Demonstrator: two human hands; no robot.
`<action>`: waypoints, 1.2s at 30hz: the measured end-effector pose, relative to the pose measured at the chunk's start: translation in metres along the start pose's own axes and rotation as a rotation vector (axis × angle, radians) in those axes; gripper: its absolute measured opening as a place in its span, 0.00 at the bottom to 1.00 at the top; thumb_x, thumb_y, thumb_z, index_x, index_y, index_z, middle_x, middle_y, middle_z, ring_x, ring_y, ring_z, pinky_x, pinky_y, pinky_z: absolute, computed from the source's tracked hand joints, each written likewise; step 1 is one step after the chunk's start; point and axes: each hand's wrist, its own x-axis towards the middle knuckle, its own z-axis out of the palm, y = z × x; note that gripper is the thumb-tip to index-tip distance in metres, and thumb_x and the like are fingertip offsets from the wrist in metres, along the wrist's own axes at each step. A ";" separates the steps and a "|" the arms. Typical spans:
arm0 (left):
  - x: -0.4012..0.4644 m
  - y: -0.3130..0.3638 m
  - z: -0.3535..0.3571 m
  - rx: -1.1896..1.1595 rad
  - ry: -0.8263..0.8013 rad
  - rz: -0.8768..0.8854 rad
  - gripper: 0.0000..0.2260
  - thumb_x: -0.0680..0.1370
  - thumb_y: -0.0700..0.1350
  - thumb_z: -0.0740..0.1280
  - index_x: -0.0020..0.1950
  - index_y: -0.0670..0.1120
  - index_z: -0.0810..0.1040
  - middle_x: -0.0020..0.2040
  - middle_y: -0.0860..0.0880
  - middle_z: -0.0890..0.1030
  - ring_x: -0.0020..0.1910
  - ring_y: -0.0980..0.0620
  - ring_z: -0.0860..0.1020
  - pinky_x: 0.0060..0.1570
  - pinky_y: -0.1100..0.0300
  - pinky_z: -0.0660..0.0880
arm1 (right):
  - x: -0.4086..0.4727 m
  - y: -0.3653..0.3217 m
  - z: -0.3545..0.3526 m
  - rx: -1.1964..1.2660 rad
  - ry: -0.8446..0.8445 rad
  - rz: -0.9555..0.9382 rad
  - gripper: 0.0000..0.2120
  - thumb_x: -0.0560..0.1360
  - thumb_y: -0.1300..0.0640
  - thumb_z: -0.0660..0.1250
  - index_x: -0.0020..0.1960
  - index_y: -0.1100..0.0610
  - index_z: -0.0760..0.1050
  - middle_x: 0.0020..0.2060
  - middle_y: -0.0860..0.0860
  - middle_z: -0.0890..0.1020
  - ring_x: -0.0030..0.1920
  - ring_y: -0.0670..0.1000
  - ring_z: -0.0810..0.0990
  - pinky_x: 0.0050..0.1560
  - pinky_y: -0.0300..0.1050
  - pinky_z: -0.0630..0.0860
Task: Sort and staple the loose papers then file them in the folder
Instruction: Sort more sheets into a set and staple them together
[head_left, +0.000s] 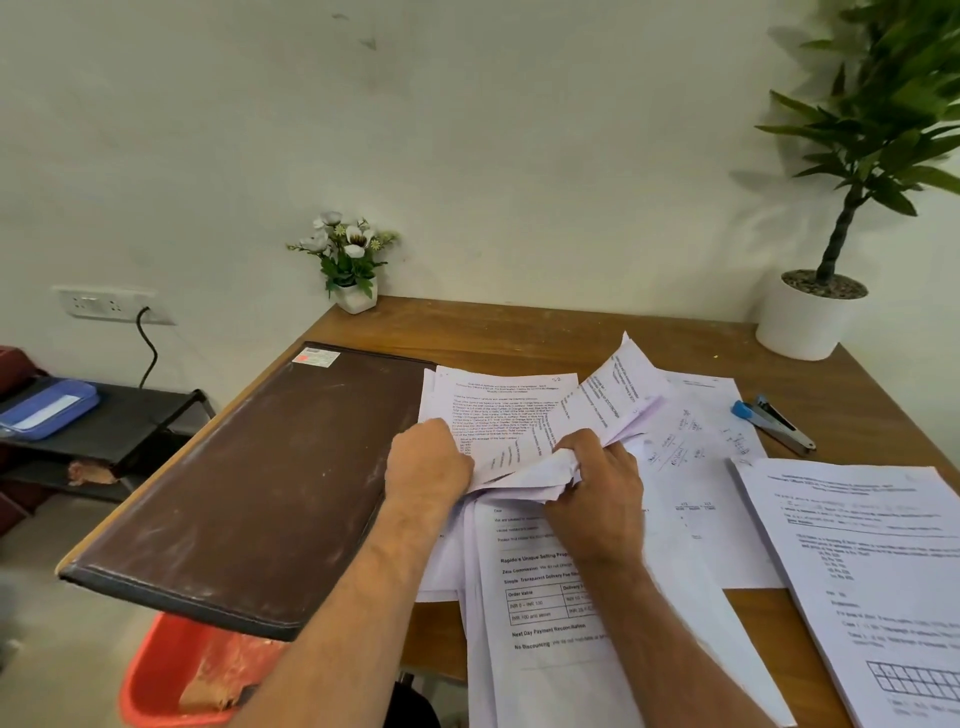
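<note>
**Ana:** While you look down, start with the biggest thing, the desk (545, 332). Your brown folder (249, 483) lies shut on its left side and hangs a little over the edge.

**Ben:** And where are your papers?

**Ana:** Your loose papers (597, 613) are spread over the middle of the desk, right beside the folder. One neat pile (872, 561) sits apart on the right.

**Ben:** What are your hands doing?

**Ana:** Your left hand (428, 467) has its fingers (457, 460) curled round the lower left edge of a lifted bunch of sheets (498, 415). Your right hand (597, 478) pinches the bunch from the other side, and the paper looks crumpled under those fingers.

**Ben:** So how do you do this part well?

**Ana:** I think you are still sorting. Hold the sheets softer, so they do not wrinkle more. Tap the bottom edges on the desk until all the corners match. Check that the pages that go together face the same way.

**Ben:** And the stapler?

**Ana:** Your little blue stapler (774, 421) lies far right, near the big plant pot (800, 322), well apart from your hands. Keep one hand holding the bunch when you reach for it.
</note>
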 end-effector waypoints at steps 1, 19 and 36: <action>-0.001 0.002 0.002 0.034 -0.024 -0.015 0.13 0.77 0.47 0.71 0.59 0.44 0.76 0.59 0.44 0.80 0.59 0.42 0.77 0.49 0.54 0.74 | -0.001 -0.001 0.000 -0.001 0.000 -0.007 0.13 0.66 0.61 0.77 0.45 0.56 0.75 0.39 0.53 0.81 0.43 0.58 0.77 0.38 0.50 0.75; 0.005 0.003 0.000 -0.272 0.151 -0.052 0.05 0.77 0.50 0.72 0.43 0.52 0.81 0.41 0.54 0.84 0.41 0.52 0.81 0.42 0.57 0.78 | 0.001 -0.003 -0.003 0.026 -0.029 0.022 0.12 0.68 0.61 0.75 0.48 0.55 0.76 0.41 0.53 0.82 0.47 0.58 0.76 0.43 0.49 0.72; -0.031 0.007 -0.013 -0.482 -0.161 0.493 0.07 0.76 0.41 0.75 0.45 0.55 0.88 0.41 0.62 0.86 0.47 0.64 0.82 0.51 0.70 0.76 | -0.001 -0.001 -0.004 0.044 -0.005 -0.007 0.19 0.66 0.62 0.75 0.53 0.51 0.73 0.36 0.51 0.77 0.43 0.62 0.77 0.36 0.47 0.71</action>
